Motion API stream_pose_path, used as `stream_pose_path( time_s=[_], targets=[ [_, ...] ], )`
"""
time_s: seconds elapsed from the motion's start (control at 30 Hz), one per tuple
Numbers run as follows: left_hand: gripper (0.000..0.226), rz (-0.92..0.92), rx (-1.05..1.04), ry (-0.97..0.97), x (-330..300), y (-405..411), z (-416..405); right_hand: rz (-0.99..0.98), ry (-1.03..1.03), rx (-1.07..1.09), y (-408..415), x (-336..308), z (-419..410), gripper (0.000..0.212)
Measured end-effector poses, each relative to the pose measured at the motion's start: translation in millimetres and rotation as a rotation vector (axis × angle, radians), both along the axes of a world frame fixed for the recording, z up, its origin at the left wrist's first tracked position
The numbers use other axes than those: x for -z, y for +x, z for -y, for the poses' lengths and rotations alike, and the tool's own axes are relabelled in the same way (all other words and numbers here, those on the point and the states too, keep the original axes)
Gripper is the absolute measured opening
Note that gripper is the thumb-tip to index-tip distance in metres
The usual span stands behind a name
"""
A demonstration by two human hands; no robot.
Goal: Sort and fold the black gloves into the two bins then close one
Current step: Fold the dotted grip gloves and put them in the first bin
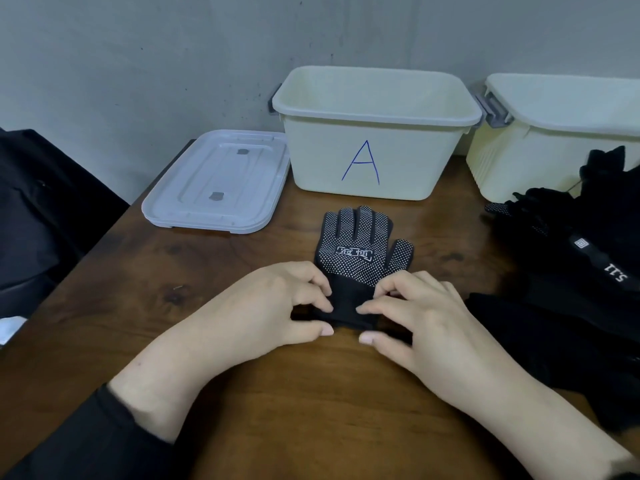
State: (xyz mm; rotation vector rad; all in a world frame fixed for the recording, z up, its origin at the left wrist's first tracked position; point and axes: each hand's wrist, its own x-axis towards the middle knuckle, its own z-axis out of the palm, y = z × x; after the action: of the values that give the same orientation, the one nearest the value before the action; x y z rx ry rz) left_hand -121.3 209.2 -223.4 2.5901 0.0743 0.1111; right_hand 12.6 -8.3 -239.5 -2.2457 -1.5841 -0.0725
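Stretching across the whole near view, the wooden table (173, 271) is carrying everything. Sitting at its far edge against the wall, the cream bin marked A (374, 140) is standing open, and the second cream bin (540, 133) is standing just to its right, partly cut off by the frame, with grey latches showing between the two. Lying heaped along the right side of the table, the pile of black gloves (568, 271) is reaching from the second bin toward the near edge. Resting flat to the left of bin A, the pale lid (218, 181) is lying with its underside up. Lying flat in the middle of the table, just near of bin A, the dotted black glove (360, 247) is pointing its fingers toward the bin, palm side up with a white printed label. Curling at the glove's cuff, the left hand (273, 306) and the right hand (412, 317) are each pinching the cuff's near edge between thumb and fingertips, so both grips are clamped on the glove.
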Motion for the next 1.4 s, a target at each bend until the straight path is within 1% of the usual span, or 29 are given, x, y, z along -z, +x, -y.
stream_pose_path(
  time_s=[0.1, 0.17, 0.2, 0.27, 0.33, 0.4, 0.43, 0.5, 0.6, 0.7, 0.73, 0.8, 0.87, 0.93, 0.97, 1.03, 1.07, 1.1, 1.13, 1.2, 1.27, 1.33, 1.4],
  targets=[
    [0.047, 0.010, 0.037, 0.048, 2, 1, 4, 0.054, 0.055, 0.013, -3, 1, -5, 0.017],
    [0.056, 0.002, 0.043, 0.139, 3, 2, 10, 0.041, 0.074, 0.001, -4, -1, -4, 0.013],
    [0.055, 0.002, 0.038, 0.177, 3, 3, 13, 0.016, 0.087, 0.004, -3, -2, -2, 0.014],
    [0.042, 0.030, 0.025, 0.222, 1, 3, 20, -0.037, 0.094, 0.013, -1, -5, 2, 0.016],
    [0.024, 0.076, 0.014, 0.214, 1, 4, 26, -0.086, 0.072, -0.004, -1, -8, 7, 0.015],
    [0.015, 0.102, -0.012, 0.167, 0, 4, 29, -0.114, 0.025, -0.028, -3, -11, 10, 0.015],
    [0.013, 0.108, -0.026, 0.139, -1, 4, 29, -0.116, -0.001, -0.030, -3, -12, 10, 0.018],
    [0.008, 0.108, -0.035, 0.070, -4, 3, 29, -0.115, -0.005, -0.023, -2, -14, 9, 0.020],
    [0.015, 0.046, -0.075, -0.086, -9, 1, 28, -0.164, 0.063, 0.017, -2, -14, 10, 0.018],
    [0.026, 0.004, -0.169, -0.204, -11, 0, 27, -0.328, 0.059, 0.072, -2, -18, 11, 0.016],
    [0.027, -0.002, -0.193, -0.228, -11, 0, 27, -0.372, 0.053, 0.083, -1, -19, 10, 0.015],
    [0.022, -0.003, -0.233, -0.283, -12, 1, 28, -0.395, 0.076, 0.116, 1, -17, 7, 0.012],
    [0.017, 0.002, -0.283, -0.303, -11, 4, 29, -0.382, 0.119, 0.161, 1, -13, 3, 0.018],
    [0.013, -0.003, -0.331, -0.262, -8, 6, 29, -0.351, 0.151, 0.179, 0, -8, 1, 0.027],
    [0.012, -0.009, -0.345, -0.228, -6, 7, 30, -0.324, 0.154, 0.173, 0, -6, 0, 0.027],
    [0.020, 0.010, -0.337, -0.134, -5, 8, 31, -0.235, 0.144, 0.135, 1, -5, -2, 0.018],
    [0.027, 0.049, -0.312, -0.072, -4, 8, 31, -0.179, 0.140, 0.117, 1, -5, -3, 0.014],
    [0.032, 0.112, -0.270, 0.000, -4, 8, 30, -0.118, 0.140, 0.101, 3, -5, -3, 0.015],
    [0.033, 0.173, -0.207, 0.079, -4, 8, 30, -0.057, 0.144, 0.084, 4, -4, -3, 0.017],
    [0.030, 0.238, -0.082, 0.231, 0, 9, 28, 0.020, 0.143, 0.059, 5, -4, -4, 0.020],
    [0.031, 0.265, -0.048, 0.326, 4, 9, 26, 0.045, 0.133, 0.040, 6, -7, -4, 0.018],
    [0.041, 0.265, -0.065, 0.331, 3, 9, 27, 0.078, 0.126, 0.007, 9, -7, -5, 0.015],
    [0.049, 0.258, -0.073, 0.291, 1, 8, 30, 0.108, 0.128, -0.031, 12, -3, -6, 0.014]
  ],
)
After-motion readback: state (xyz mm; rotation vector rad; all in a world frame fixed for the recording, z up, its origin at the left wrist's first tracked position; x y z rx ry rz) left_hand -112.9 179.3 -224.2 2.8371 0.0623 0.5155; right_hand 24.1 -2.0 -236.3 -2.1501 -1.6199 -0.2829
